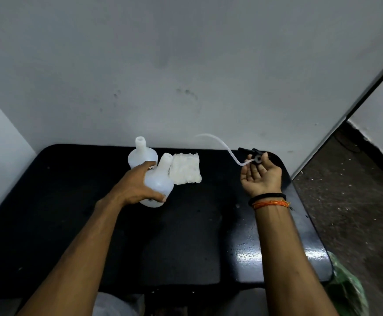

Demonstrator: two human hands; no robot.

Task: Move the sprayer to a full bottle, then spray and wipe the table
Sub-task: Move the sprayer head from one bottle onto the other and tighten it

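Two translucent white bottles without caps are on the black table (186,236). My left hand (138,185) grips the nearer bottle (159,181), which tilts with its neck pointing up and right. The second bottle (141,155) stands upright just behind it. My right hand (262,175), palm up, holds the black sprayer head (255,156) at its fingertips above the table's far right corner. The sprayer's clear dip tube (220,142) curves up and left from it. A folded white cloth (185,168) lies right of the bottles.
A grey wall stands right behind the table's far edge. The table's right edge drops to a speckled dark floor (350,201). A green plastic bag (347,290) sits at the table's near right corner. Water droplets glisten on the table's right side.
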